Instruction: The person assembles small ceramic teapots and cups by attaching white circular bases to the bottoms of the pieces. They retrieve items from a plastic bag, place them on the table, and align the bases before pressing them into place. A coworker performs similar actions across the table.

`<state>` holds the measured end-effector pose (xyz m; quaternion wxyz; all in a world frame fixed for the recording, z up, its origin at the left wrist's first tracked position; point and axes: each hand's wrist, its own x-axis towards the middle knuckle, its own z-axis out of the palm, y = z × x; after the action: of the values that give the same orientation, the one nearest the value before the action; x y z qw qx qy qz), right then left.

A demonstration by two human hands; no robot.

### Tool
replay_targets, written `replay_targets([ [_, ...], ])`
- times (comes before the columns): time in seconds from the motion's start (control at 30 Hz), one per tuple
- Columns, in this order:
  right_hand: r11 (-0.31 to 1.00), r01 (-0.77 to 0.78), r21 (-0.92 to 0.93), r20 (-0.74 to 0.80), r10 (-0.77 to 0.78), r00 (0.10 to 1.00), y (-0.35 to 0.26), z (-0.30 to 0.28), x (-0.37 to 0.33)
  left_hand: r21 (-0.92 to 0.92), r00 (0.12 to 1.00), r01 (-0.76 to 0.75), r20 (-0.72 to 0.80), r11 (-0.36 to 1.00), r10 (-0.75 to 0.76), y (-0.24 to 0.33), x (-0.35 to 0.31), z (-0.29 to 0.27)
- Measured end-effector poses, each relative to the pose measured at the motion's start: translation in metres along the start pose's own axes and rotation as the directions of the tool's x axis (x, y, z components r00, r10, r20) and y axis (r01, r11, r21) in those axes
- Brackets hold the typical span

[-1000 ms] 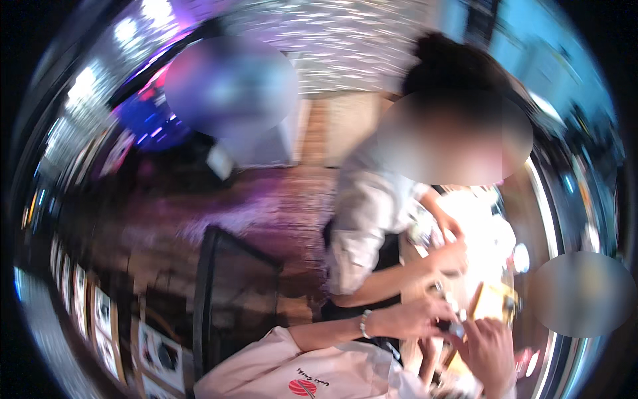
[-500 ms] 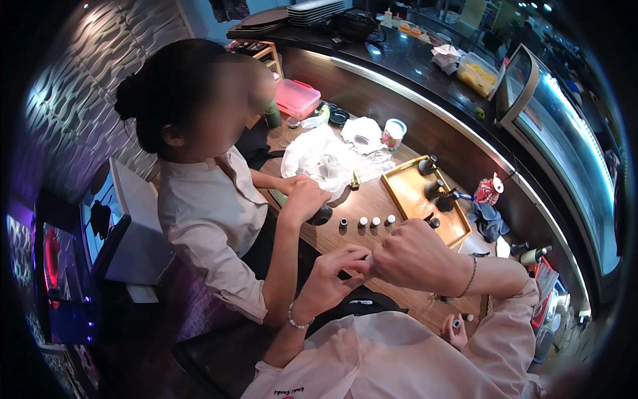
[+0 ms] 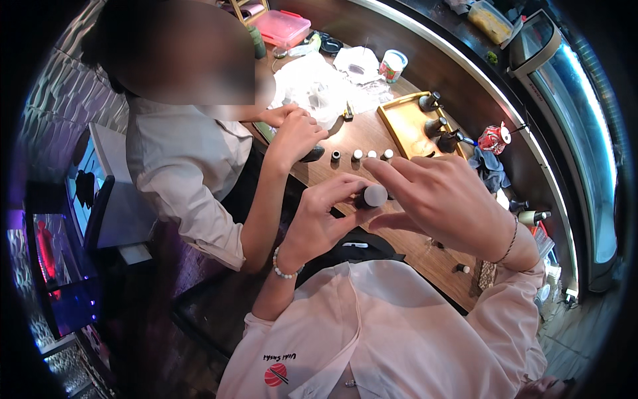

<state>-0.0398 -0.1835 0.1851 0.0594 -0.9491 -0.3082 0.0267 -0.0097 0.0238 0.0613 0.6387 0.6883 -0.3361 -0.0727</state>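
Note:
My left hand, with a beaded bracelet at its wrist, grips a small dark bottle whose pale round end faces up. Just right of the bottle, my right hand has its fingers and thumb spread, apparently gripping nothing. Beyond my hands, a row of several small bottles, mostly white-topped, stands on the wooden table. Another small bottle lies near my right forearm. At left, a co-worker's hands are together beside a dark rounded object, which I cannot identify.
A wooden tray holds several dark bottles. Behind the row lie a crumpled white plastic bag and a printed tin. A pink lidded box, a red-and-white can and a dark cloth edge the table. A glass display case stands right.
My right hand has opened from its closed grip and drawn off to the right. The bottle in my left hand now shows its round end. A third hand at lower right has left the table.

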Motion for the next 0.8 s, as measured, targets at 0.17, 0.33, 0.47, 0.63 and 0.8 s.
replay_targets([
  [0.17,0.989,0.101,0.108,-0.036,-0.098,0.995,0.005,0.005,-0.001,-0.018,0.999,-0.015,0.035,1.0,0.016,-0.008,0.002,0.001],
  [0.33,0.997,0.066,0.036,-0.013,-0.066,0.998,0.009,0.011,0.002,0.139,0.997,-0.059,0.052,0.989,0.052,-0.018,0.0,0.001],
  [0.47,1.0,0.007,0.009,-0.017,-0.007,1.0,0.011,0.021,0.002,-0.009,0.999,0.026,0.042,1.0,-0.026,-0.006,0.001,0.009],
  [0.63,0.987,0.049,0.155,-0.088,-0.035,0.995,0.017,0.019,-0.002,-0.001,0.999,-0.011,0.04,1.0,0.011,-0.005,0.003,0.008],
  [0.8,0.958,0.108,0.266,-0.153,-0.069,0.986,0.021,0.016,-0.008,-0.093,0.996,0.086,0.006,0.992,-0.086,-0.002,0.004,0.01],
])
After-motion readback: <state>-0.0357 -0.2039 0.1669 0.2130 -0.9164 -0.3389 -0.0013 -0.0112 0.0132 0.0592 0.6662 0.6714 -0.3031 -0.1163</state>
